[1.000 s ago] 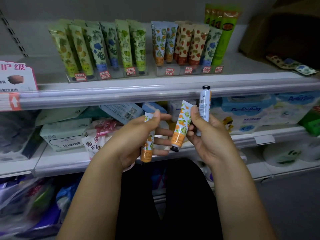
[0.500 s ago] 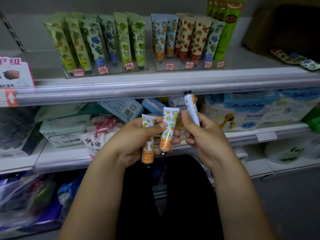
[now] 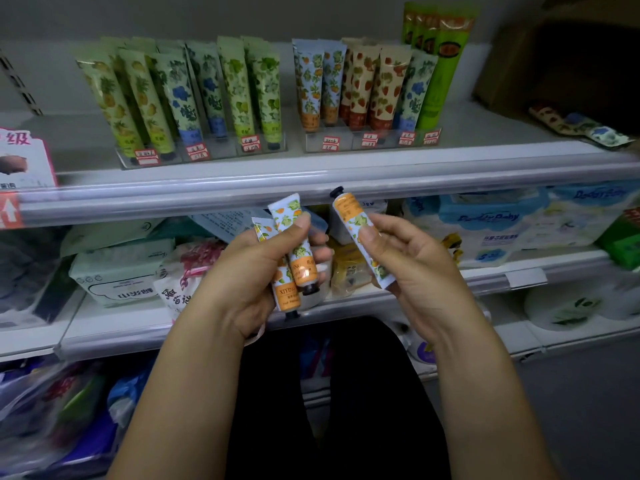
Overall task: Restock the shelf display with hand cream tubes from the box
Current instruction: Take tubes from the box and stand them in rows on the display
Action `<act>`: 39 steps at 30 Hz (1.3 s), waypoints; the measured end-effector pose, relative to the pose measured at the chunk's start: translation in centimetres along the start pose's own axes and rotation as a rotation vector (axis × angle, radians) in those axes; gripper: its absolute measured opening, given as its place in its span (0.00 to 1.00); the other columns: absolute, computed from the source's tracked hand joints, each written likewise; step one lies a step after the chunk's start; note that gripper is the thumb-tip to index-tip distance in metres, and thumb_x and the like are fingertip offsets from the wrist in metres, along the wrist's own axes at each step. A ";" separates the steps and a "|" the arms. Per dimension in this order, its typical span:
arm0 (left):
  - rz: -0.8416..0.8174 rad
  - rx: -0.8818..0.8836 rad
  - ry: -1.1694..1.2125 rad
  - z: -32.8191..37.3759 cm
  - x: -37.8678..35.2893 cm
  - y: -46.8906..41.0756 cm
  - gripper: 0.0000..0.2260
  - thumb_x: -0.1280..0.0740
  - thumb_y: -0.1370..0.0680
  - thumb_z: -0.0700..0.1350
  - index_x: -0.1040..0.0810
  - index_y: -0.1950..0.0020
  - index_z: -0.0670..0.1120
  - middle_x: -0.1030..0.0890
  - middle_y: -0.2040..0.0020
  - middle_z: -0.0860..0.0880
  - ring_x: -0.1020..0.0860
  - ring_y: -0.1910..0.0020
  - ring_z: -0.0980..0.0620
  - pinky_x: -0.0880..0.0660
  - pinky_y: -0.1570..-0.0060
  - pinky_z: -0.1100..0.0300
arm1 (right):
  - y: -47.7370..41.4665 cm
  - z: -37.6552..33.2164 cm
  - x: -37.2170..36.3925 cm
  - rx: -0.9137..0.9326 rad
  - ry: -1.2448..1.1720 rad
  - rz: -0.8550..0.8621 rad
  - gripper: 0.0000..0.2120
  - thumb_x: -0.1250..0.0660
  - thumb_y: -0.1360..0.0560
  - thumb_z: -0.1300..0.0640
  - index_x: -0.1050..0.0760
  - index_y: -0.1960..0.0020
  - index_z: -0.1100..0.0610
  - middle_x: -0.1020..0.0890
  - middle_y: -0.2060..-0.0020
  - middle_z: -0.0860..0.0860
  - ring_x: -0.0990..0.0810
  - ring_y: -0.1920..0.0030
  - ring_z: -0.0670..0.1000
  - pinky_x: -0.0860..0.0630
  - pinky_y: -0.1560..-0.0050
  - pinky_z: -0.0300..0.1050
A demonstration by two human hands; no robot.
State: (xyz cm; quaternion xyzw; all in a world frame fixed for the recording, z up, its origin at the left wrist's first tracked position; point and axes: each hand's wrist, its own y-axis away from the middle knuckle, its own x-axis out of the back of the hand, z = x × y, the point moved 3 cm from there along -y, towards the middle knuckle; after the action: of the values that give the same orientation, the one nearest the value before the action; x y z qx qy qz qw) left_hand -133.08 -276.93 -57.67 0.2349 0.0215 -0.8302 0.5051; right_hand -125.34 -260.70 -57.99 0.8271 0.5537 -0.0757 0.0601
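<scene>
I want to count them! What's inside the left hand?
The left hand grips two orange-print tubes, caps pointing down. The hand itself covers their middles, so any further tube tucked behind them cannot be seen.

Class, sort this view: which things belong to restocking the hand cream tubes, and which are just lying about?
Job: left hand, holding two orange-print tubes; right hand, holding a third tube; matching row in the shelf display.
Lying about: pale tissue pack, blue baby-goods pack, pink sign.
</scene>
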 end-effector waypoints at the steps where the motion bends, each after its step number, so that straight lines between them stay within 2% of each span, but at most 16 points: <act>1: 0.019 -0.031 0.003 0.2 0.1 0.0 0.12 0.29 0.24 0.46 0.19 0.49 0.38 0.16 0.57 0.44 0.16 0.62 0.50 0.20 0.68 0.57 | 0.0 -0.3 0.1 0.023 0.037 0.022 0.19 0.24 0.33 0.49 0.18 0.44 0.53 0.13 0.53 0.49 0.17 0.57 0.43 0.25 0.60 0.36; 3: 0.066 -0.089 -0.015 0.7 0.2 0.1 0.17 0.26 0.28 0.48 0.19 0.46 0.37 0.15 0.56 0.45 0.17 0.64 0.51 0.21 0.69 0.59 | 0.1 -0.8 0.4 0.062 0.107 0.068 0.21 0.22 0.37 0.49 0.18 0.46 0.54 0.14 0.55 0.50 0.19 0.61 0.44 0.26 0.64 0.36; 6: 0.148 -0.171 -0.092 1.3 0.3 0.4 0.16 0.24 0.30 0.47 0.17 0.48 0.37 0.14 0.57 0.44 0.19 0.68 0.54 0.22 0.70 0.62 | 0.2 -1.6 0.5 0.079 0.157 0.068 0.22 0.21 0.38 0.48 0.18 0.46 0.52 0.15 0.60 0.48 0.20 0.66 0.44 0.25 0.66 0.37; 8: 0.146 -0.184 -0.132 1.8 0.2 0.6 0.17 0.23 0.30 0.47 0.16 0.49 0.36 0.14 0.57 0.42 0.21 0.69 0.55 0.24 0.71 0.63 | 0.1 -2.1 0.1 0.095 0.118 0.049 0.21 0.21 0.37 0.50 0.19 0.47 0.54 0.15 0.63 0.49 0.20 0.67 0.46 0.24 0.66 0.39; 12: 0.081 -0.108 -0.259 2.3 0.0 0.5 0.23 0.18 0.37 0.51 0.16 0.52 0.37 0.18 0.64 0.41 0.25 0.67 0.47 0.30 0.66 0.57 | -0.7 -3.2 -0.7 0.156 -0.002 0.102 0.14 0.22 0.35 0.51 0.17 0.54 0.57 0.16 0.66 0.51 0.21 0.67 0.47 0.23 0.63 0.38; 14: 0.064 -0.088 -0.283 2.5 -0.4 0.5 0.29 0.15 0.40 0.52 0.17 0.51 0.34 0.18 0.65 0.41 0.26 0.65 0.46 0.34 0.61 0.51 | -1.1 -3.8 -1.0 0.173 -0.029 0.106 0.13 0.24 0.33 0.51 0.18 0.54 0.59 0.17 0.67 0.51 0.21 0.67 0.47 0.22 0.61 0.40; 15: 0.067 -0.097 -0.269 2.7 -0.6 0.4 0.29 0.15 0.40 0.52 0.18 0.50 0.33 0.19 0.65 0.42 0.26 0.65 0.46 0.34 0.59 0.50 | -1.4 -4.1 -1.1 0.176 -0.034 0.102 0.12 0.25 0.30 0.52 0.18 0.52 0.60 0.17 0.67 0.51 0.21 0.66 0.47 0.21 0.60 0.41; 18: 0.085 -0.153 -0.197 3.7 -1.3 0.2 0.27 0.18 0.38 0.48 0.18 0.47 0.34 0.18 0.65 0.44 0.24 0.69 0.49 0.28 0.64 0.56 | -2.0 -5.3 -1.3 0.184 -0.045 0.072 0.08 0.29 0.24 0.55 0.18 0.49 0.60 0.16 0.64 0.52 0.19 0.64 0.48 0.21 0.57 0.43; 22: 0.091 -0.218 -0.159 5.0 -1.6 -0.3 0.29 0.21 0.34 0.45 0.22 0.40 0.30 0.17 0.67 0.47 0.23 0.70 0.52 0.24 0.71 0.60 | -2.9 -7.3 -1.4 0.192 -0.056 0.027 0.08 0.28 0.24 0.60 0.19 0.46 0.61 0.14 0.60 0.53 0.17 0.61 0.50 0.21 0.57 0.41; 25: 0.102 -0.234 -0.130 5.6 -1.7 -0.7 0.29 0.22 0.34 0.45 0.22 0.40 0.29 0.19 0.67 0.46 0.22 0.70 0.52 0.24 0.72 0.61 | -3.7 -8.6 -1.5 0.181 -0.066 0.040 0.08 0.27 0.26 0.62 0.19 0.47 0.63 0.14 0.60 0.55 0.17 0.61 0.50 0.20 0.58 0.38; 28: 0.160 -0.235 -0.113 6.1 -2.0 -1.0 0.22 0.24 0.27 0.47 0.20 0.42 0.32 0.18 0.67 0.47 0.23 0.75 0.54 0.28 0.78 0.64 | -4.6 -10.0 -1.4 0.225 -0.066 0.099 0.09 0.26 0.26 0.61 0.18 0.47 0.62 0.14 0.60 0.54 0.16 0.60 0.49 0.20 0.55 0.39; 31: 0.227 -0.283 -0.129 6.9 -2.2 -1.7 0.17 0.28 0.22 0.53 0.17 0.46 0.39 0.13 0.59 0.47 0.20 0.72 0.53 0.28 0.76 0.63 | -6.0 -11.9 -1.6 0.356 0.132 0.194 0.08 0.26 0.24 0.59 0.18 0.46 0.58 0.13 0.57 0.52 0.14 0.58 0.49 0.18 0.53 0.40; 34: 0.276 -0.306 -0.162 7.8 -2.4 -2.6 0.21 0.30 0.22 0.60 0.17 0.50 0.41 0.15 0.63 0.44 0.23 0.72 0.50 0.33 0.75 0.61 | -8.0 -13.4 -2.2 0.461 0.296 0.258 0.05 0.28 0.23 0.58 0.19 0.48 0.57 0.14 0.58 0.52 0.14 0.59 0.47 0.18 0.55 0.40; 36: 0.298 -0.334 -0.165 8.3 -2.6 -3.1 0.22 0.31 0.21 0.60 0.18 0.47 0.40 0.16 0.64 0.44 0.24 0.74 0.51 0.36 0.77 0.63 | -9.3 -13.9 -2.4 0.511 0.354 0.287 0.03 0.28 0.23 0.59 0.21 0.51 0.58 0.14 0.59 0.53 0.14 0.60 0.48 0.18 0.56 0.41; 39: 0.310 -0.381 -0.144 8.9 -2.8 -3.6 0.21 0.31 0.20 0.56 0.20 0.43 0.38 0.15 0.61 0.43 0.21 0.73 0.53 0.34 0.79 0.63 | -11.3 -14.0 -2.8 0.552 0.398 0.346 0.05 0.27 0.24 0.58 0.23 0.53 0.54 0.15 0.59 0.51 0.14 0.60 0.47 0.17 0.57 0.42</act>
State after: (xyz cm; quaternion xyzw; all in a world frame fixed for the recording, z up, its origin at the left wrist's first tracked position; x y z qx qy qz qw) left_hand -138.36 -275.31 -49.32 0.0763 0.1053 -0.7385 0.6616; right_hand -135.99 -256.36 -43.91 0.8919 0.3655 -0.0486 -0.2620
